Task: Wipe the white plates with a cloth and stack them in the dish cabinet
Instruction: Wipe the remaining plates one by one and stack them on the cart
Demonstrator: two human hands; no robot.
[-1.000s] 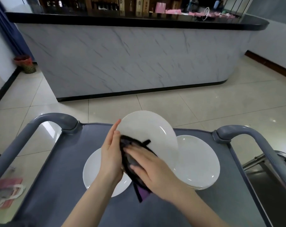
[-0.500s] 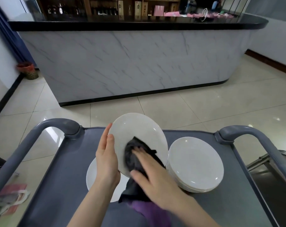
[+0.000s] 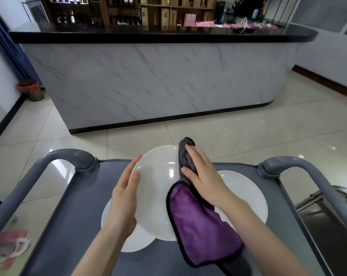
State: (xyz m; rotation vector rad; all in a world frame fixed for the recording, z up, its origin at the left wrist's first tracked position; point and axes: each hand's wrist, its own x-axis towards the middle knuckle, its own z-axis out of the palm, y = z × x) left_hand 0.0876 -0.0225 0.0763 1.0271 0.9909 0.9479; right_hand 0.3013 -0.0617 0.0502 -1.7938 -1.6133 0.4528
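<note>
A bar: marble-fronted counter [image 3: 148,80] before bottle shelves [image 3: 101,12].

Cloth [image 3: 198,226] hides right edge of held plate [image 3: 154,188]; shelf bottles [image 3: 71,17] blurred.
</note>
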